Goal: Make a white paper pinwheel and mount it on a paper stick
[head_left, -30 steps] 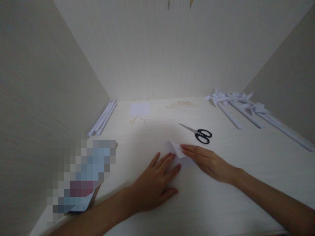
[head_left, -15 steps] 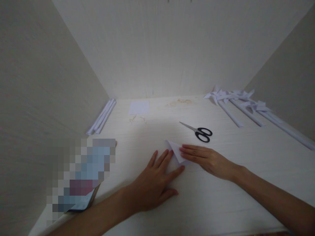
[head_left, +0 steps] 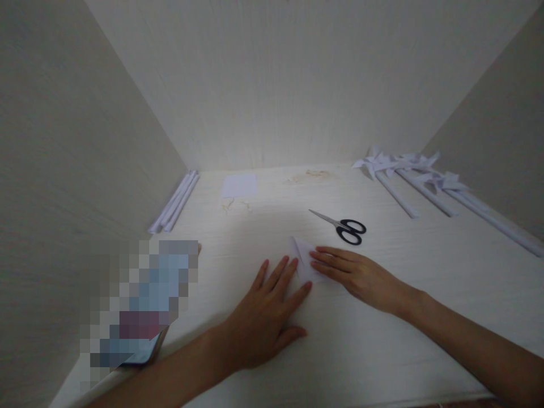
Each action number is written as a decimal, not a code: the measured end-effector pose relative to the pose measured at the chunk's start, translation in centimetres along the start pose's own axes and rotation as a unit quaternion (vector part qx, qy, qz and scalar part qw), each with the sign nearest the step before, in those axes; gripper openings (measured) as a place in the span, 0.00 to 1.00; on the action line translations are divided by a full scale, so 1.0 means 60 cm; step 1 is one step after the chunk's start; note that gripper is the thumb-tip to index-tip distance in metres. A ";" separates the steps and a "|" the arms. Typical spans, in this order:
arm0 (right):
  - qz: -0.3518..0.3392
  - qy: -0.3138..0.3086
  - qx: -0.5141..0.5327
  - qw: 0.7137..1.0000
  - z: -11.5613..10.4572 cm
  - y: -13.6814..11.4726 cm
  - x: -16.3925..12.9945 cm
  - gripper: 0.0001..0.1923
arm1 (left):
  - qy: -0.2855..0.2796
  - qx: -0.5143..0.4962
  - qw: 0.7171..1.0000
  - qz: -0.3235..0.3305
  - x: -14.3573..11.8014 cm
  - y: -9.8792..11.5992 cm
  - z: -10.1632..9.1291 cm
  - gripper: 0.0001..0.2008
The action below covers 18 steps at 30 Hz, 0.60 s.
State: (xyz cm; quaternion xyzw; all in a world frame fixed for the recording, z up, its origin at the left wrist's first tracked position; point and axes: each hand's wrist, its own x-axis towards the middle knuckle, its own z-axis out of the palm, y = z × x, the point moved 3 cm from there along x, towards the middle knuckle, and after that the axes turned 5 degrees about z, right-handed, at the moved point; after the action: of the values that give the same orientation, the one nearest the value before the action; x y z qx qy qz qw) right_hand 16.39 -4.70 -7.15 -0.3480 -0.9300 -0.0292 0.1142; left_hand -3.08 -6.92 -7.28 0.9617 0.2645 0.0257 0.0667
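Lying on the pale tabletop [head_left: 403,351], a small folded piece of white paper [head_left: 303,265] sits between the two hands, a little nearer the person than the scissors [head_left: 340,224]. The left hand [head_left: 263,317] rests palm down with its fingers spread apart, the forefinger's tip at the paper's lower edge and the middle finger's at its left edge. The right hand [head_left: 363,277] has its extended fingers close together over the paper's right side; its thumb cannot be made out, so I cannot tell whether it pinches the paper. The scissors have black handles, and their blades are together, pointing left. Farther back lie a square white sheet [head_left: 239,186] and, along the left wall, rolled paper sticks [head_left: 175,203]. At the back right, paper pinwheels [head_left: 378,164] lie on similar sticks, well apart from the hands
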 end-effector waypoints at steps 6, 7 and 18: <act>0.027 0.011 -0.013 0.999 0.003 0.000 -0.001 0.22 | 0.011 0.036 0.999 0.010 0.000 0.008 -0.008 0.32; 0.029 0.014 -0.014 0.999 0.003 0.000 -0.001 0.22 | 0.014 0.043 0.999 0.011 -0.001 0.010 -0.008 0.32; 0.032 0.033 -0.024 0.999 0.001 -0.003 0.000 0.22 | 0.027 0.058 0.997 -0.035 -0.006 0.012 0.000 0.30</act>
State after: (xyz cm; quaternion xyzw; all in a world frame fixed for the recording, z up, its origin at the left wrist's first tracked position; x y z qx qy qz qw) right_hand 16.26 -4.81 -7.21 -0.3789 -0.9133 -0.0590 0.1370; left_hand -3.05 -7.72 -7.20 0.9531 0.3008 0.0342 0.0047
